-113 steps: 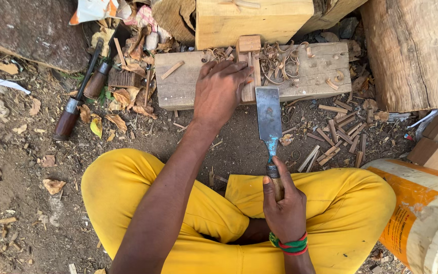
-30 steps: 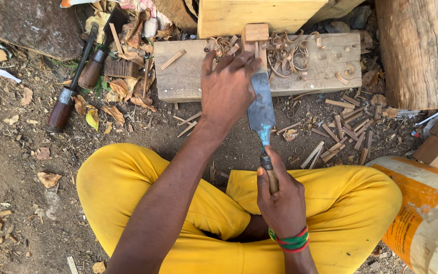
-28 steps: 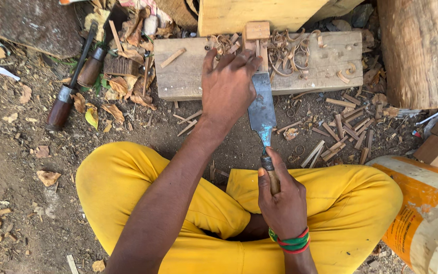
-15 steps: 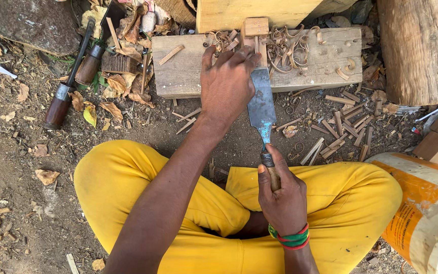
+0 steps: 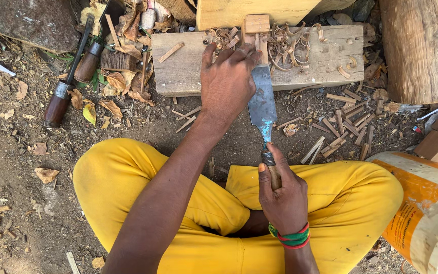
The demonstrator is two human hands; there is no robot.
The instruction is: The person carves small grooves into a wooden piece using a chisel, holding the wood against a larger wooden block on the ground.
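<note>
I see my right hand (image 5: pixel 286 195) wrapped tight around the wooden handle of a broad chisel (image 5: pixel 262 104), its flat blade running toward twelve o'clock and onto the small wooden piece (image 5: pixel 256 29). That piece lies on the grey plank (image 5: pixel 178 71), which sits on the bare ground at twelve o'clock from my crossed legs in yellow trousers (image 5: pixel 128 187). My left hand (image 5: pixel 227 81) lies palm down on the plank, fingers spread, with the fingertips pressing on the small piece and the thumb side touching the blade; it covers the lower end of the piece, so I cannot see where the edge meets the wood.

Curled shavings (image 5: pixel 290 43) crowd the plank at one o'clock from the piece. Short cut sticks (image 5: pixel 348 119) litter the soil at three o'clock from the blade. Two spare dark-handled chisels (image 5: pixel 72 76) lie among dry leaves at ten o'clock. A log (image 5: pixel 422 48) stands at two o'clock, and an orange-and-white drum (image 5: pixel 427 208) is just beside my right knee.
</note>
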